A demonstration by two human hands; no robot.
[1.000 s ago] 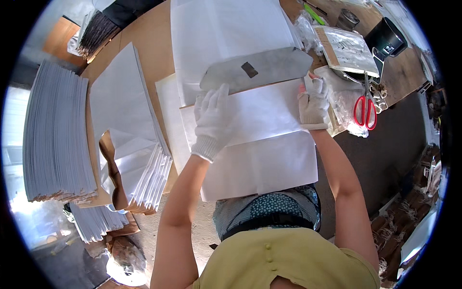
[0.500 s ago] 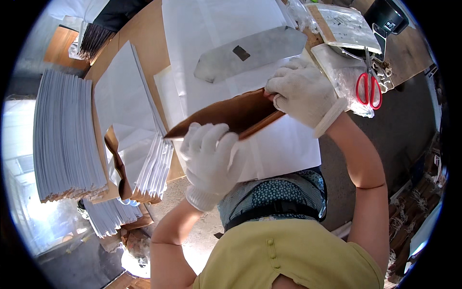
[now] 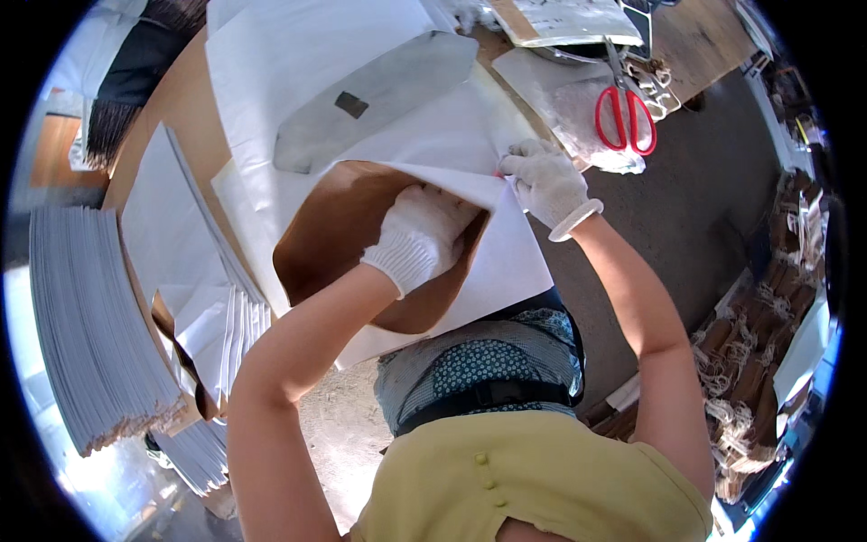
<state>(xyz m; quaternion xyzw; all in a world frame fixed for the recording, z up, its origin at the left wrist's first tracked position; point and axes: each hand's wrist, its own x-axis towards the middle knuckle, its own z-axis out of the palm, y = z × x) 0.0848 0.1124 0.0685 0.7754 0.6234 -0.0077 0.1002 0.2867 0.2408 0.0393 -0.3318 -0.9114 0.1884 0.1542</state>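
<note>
Gloved hand deep in a gaping paper bag

From where I stand, the paper bag [image 3: 327, 221] lies at the near side of the table [image 3: 161, 113], white outside, brown inside, its mouth spread wide toward the person's lap. The left hand [image 3: 420, 228] is inside that mouth, fingers bent toward the far right; their tips are lost in the fold, so I can't tell whether they grip the paper or merely press it. The right hand [image 3: 545, 179] is outside, at the bag's far right corner, its fingers seemingly closed in a pinch there.

Just beyond the bag, a grey, translucent plate [image 3: 384, 95] with a dark patch rests on white paper [image 3: 244, 90]. Red-handled scissors [image 3: 621, 83] lie to the far right; a tall white stack [image 3: 99, 325] stands on the left.

To my eye, the corner is the weak spot: too hard a push from within could split the paper or crease it askew. If the right pinch slipped, the bag could swing round. A careless shove farther away might nudge the plate out of line.
</note>
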